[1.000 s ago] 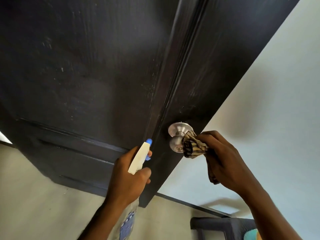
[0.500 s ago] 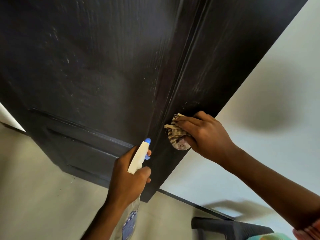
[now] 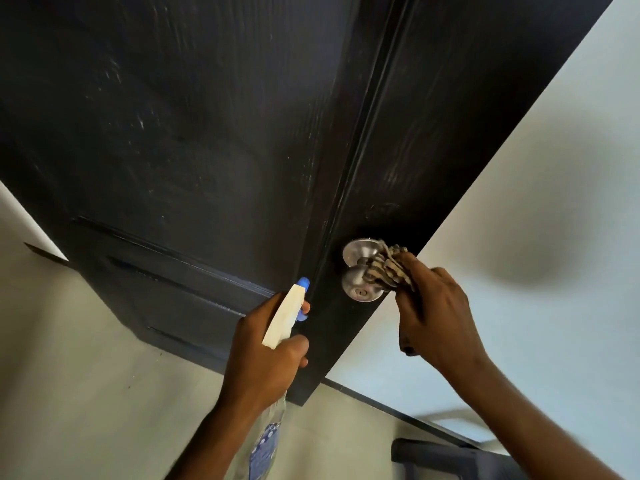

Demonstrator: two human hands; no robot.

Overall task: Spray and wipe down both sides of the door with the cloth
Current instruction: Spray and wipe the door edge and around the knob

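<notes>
Head view shows the dark door [image 3: 207,133] filling the upper left and middle of the frame. At lower centre I see the left hand [image 3: 263,355] wrapped round the neck of a spray bottle [image 3: 281,318], its blue nozzle close to the door's face. The clear body hangs below the wrist, and I cannot tell how full it is. At centre right the right hand [image 3: 436,313] grips the striped cloth [image 3: 388,268], bunched against the metal doorknob [image 3: 360,271]. A pale wall [image 3: 519,237] lies to the right, with floor [image 3: 86,375] at lower left.
</notes>
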